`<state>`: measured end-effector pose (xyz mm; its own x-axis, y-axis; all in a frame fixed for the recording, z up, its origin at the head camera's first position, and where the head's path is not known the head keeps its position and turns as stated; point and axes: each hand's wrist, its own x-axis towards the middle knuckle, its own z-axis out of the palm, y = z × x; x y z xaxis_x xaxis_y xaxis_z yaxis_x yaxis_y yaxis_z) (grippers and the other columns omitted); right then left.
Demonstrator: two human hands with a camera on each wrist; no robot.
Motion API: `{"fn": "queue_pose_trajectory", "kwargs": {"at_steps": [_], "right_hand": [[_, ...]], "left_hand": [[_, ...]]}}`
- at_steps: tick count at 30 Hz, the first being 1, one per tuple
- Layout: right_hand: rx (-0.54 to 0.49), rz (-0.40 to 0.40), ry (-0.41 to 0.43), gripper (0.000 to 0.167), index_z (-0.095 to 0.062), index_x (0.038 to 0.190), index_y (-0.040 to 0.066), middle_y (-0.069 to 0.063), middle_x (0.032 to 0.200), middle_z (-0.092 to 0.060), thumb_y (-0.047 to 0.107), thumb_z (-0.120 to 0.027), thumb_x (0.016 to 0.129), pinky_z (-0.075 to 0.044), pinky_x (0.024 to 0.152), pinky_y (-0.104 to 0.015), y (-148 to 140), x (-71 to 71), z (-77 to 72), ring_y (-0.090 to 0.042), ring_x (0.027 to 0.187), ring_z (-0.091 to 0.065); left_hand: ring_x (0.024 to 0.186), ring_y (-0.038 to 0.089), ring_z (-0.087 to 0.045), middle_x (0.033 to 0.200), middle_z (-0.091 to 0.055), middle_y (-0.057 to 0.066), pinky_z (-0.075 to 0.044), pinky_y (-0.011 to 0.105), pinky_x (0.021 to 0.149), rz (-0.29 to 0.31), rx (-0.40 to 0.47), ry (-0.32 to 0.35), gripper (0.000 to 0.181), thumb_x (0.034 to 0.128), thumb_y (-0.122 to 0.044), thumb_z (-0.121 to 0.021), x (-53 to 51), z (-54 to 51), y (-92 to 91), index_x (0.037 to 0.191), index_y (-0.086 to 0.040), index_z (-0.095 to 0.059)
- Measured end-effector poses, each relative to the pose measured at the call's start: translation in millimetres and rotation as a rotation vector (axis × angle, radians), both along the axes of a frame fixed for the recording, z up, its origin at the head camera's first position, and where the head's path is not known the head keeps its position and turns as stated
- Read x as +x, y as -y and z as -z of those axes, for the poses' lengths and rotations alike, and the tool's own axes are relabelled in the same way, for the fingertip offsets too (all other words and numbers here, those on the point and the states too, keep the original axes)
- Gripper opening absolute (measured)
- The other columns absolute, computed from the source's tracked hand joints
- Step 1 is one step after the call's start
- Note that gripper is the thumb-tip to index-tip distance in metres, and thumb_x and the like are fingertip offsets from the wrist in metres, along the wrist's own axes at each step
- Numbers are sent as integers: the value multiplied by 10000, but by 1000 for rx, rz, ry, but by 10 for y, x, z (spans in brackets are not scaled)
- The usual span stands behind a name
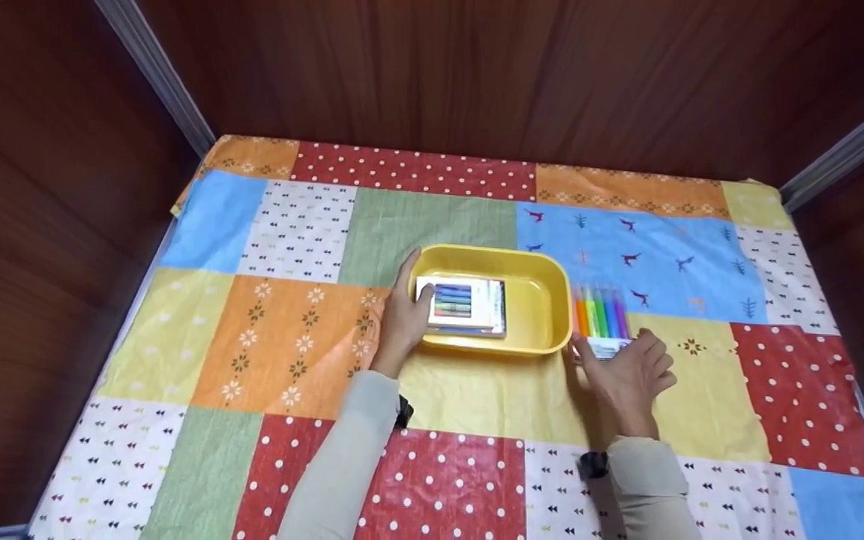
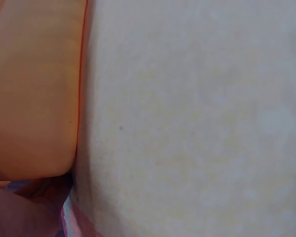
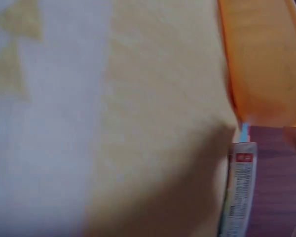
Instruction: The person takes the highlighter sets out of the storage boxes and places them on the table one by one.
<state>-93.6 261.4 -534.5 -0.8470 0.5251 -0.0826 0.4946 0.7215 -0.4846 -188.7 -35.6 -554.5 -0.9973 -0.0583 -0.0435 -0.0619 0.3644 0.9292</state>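
Note:
My left hand grips the left side of a yellow tray, with the thumb over the rim and fingers outside. Inside the tray, at its left, lies a stack of flat packs; the top one shows a picture of coloured pens. Right beside the tray is a clear pack of rainbow-coloured markers. My right hand is at its near end, thumb by the left corner, fingers bent loosely by the right edge; firm contact cannot be told. The right wrist view shows the pack's printed end near the tray's orange-looking wall.
A patchwork cloth in coloured squares covers the table. Dark wood-like panels stand behind and at both sides, with grey metal strips at the corners.

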Motion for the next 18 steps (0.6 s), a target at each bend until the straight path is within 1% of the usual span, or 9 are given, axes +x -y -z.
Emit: {"fn": "queue_pose_trajectory", "kwargs": {"at_steps": [2,5,7,9,11,13,14,16,18], "right_hand": [[26,-36,-11,1082,-247,1466,-92,-317,1352,-367,670,-657,817,-214,984,-590,-30,-25,-45,-442,1186,-301],[56,-85,-25,1094,-247,1466,-107,-337,1382,-361,668,-665,816,-206,1012,-618,-74,-58,-100,-466,1222,-301],[57,-111,-51,1082,-254,1466,-108,-342,1394,-360,654,-673,822,-201,1031,-626,-97,-76,-127,-474,1243,-300],[49,-136,-84,1053,-261,1465,-100,-337,1397,-361,630,-681,833,-204,1042,-624,-103,-99,-157,-471,1257,-296],[27,-167,-116,1020,-265,1470,-86,-328,1394,-364,596,-692,843,-212,1054,-615,-100,-111,-176,-465,1267,-295],[2,-204,-150,994,-266,1478,-73,-323,1399,-365,557,-708,850,-215,1071,-609,-82,-131,-198,-464,1283,-293],[-10,-223,-164,987,-263,1482,-68,-321,1397,-363,541,-716,851,-212,1077,-611,-70,-145,-213,-464,1289,-291],[-34,-263,-190,976,-268,1482,-60,-318,1396,-363,504,-745,844,-204,1095,-610,-41,-170,-241,-467,1303,-288],[-53,-301,-200,978,-265,1487,-52,-312,1397,-362,479,-766,836,-197,1108,-612,-12,-199,-268,-463,1314,-284]], "left_hand": [[862,288,-605,1620,-401,39,-517,435,768,-2,5,-5,644,1011,-199,-532,-20,-20,-12,1570,-414,-293],[647,226,-485,1624,-393,39,-440,362,609,-5,13,1,649,1012,-191,-526,-29,-20,-17,1568,-426,-288],[621,180,-450,1622,-397,42,-413,326,593,-3,13,6,641,1014,-194,-521,-25,-15,-10,1570,-417,-292],[552,159,-367,1616,-405,47,-374,314,544,0,14,18,635,1017,-207,-517,-17,-14,-3,1570,-420,-289],[536,147,-342,1606,-418,53,-364,310,534,0,7,26,629,1018,-217,-519,-9,-12,-4,1567,-425,-292],[551,172,-364,1607,-416,50,-386,338,549,-2,12,29,617,1024,-237,-519,-5,-12,-4,1563,-435,-294],[599,185,-430,1611,-413,49,-426,357,595,-5,11,26,610,1027,-252,-523,-5,-11,-4,1560,-442,-295],[771,239,-574,1613,-411,47,-502,419,723,-10,13,18,591,1033,-284,-527,-5,-2,-1,1559,-435,-305],[965,302,-623,1616,-408,43,-515,483,855,-16,19,15,572,1037,-319,-526,2,9,-3,1559,-424,-315]]}}
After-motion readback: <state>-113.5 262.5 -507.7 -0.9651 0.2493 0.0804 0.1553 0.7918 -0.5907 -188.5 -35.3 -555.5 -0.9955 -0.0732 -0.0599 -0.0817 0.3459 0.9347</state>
